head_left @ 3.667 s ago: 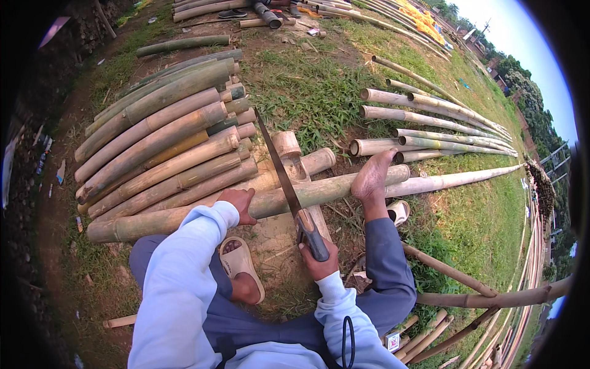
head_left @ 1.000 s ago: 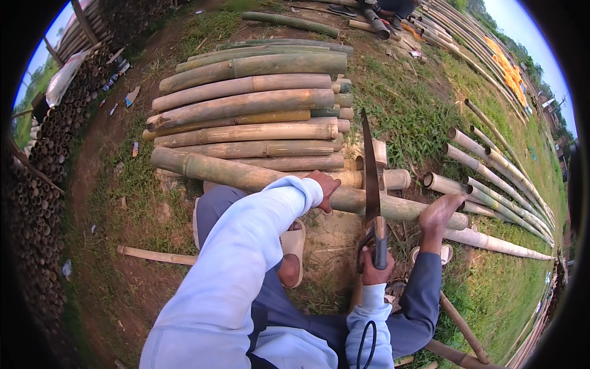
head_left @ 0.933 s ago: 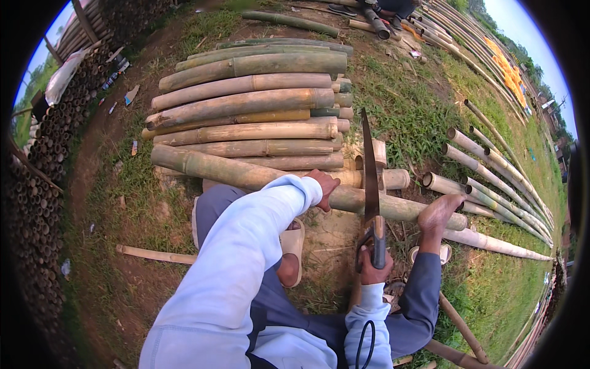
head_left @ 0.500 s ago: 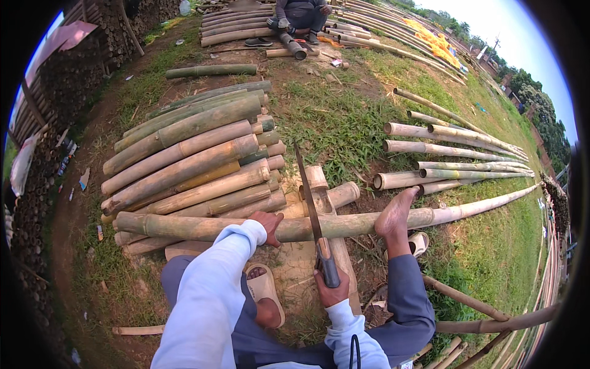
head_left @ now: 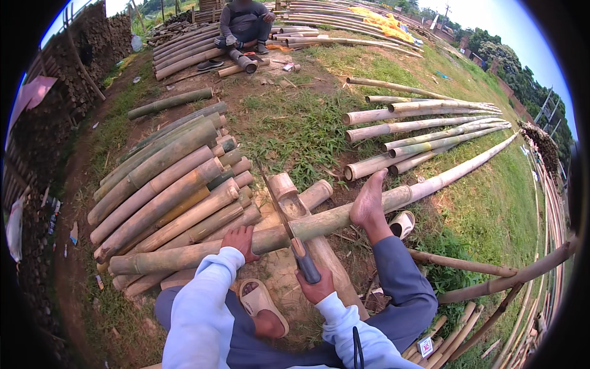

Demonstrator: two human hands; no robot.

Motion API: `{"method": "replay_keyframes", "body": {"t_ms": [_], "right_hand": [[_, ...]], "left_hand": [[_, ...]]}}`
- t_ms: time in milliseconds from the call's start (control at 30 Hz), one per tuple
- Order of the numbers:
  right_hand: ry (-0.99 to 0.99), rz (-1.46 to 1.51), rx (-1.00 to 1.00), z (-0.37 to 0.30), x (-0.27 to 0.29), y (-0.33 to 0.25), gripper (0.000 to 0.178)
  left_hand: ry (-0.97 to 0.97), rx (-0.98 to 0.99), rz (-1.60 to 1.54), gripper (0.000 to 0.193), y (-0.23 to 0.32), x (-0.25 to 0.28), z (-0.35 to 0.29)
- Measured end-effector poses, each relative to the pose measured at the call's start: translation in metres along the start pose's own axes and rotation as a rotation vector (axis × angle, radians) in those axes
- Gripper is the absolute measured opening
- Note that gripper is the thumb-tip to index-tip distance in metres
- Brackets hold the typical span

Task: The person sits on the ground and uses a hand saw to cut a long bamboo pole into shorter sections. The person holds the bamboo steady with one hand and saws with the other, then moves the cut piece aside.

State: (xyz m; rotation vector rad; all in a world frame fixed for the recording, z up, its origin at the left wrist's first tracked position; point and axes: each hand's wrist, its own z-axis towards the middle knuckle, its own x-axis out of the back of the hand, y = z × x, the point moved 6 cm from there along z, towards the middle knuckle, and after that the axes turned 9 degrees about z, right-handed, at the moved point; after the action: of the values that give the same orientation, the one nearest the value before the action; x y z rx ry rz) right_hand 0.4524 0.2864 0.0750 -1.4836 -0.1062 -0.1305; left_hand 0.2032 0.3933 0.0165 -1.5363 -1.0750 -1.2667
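A long bamboo pole [head_left: 329,220] runs across in front of me, lying over other bamboo. My left hand [head_left: 241,242] is closed over its top, left of the saw. In my right hand [head_left: 316,285] is the dark handle of a handsaw [head_left: 276,200]; its long blade points away from me and crosses the pole. I cannot tell whether the teeth bite into it. My bare right foot [head_left: 369,203] presses on the pole farther right. Beneath the pole lies a thick bamboo piece [head_left: 326,261] with a notched far end.
Cut bamboo lengths [head_left: 163,178] are stacked at left. Long poles [head_left: 424,126] lie at right on grass. A seated person [head_left: 244,24] is at the back beside more bamboo. A bamboo rail [head_left: 510,280] stands at lower right. A sandal [head_left: 402,225] lies by my foot.
The whole view has tilted and shifted, so the pole now slants up to the right. My left hand lies flatter over the pole. The saw still crosses the pole, in my right hand.
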Motion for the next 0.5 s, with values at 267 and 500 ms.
{"method": "replay_keyframes", "body": {"t_ms": [267, 500], "right_hand": [[-0.099, -0.026, -0.176, -0.087, 0.051, -0.05, 0.022], [-0.067, -0.069, -0.257, -0.161, 0.092, -0.083, 0.028]], "left_hand": [[-0.193, 0.0, -0.026, 0.076, -0.005, -0.002, 0.009], [-0.164, -0.014, -0.025, 0.076, -0.008, -0.005, 0.003]]}}
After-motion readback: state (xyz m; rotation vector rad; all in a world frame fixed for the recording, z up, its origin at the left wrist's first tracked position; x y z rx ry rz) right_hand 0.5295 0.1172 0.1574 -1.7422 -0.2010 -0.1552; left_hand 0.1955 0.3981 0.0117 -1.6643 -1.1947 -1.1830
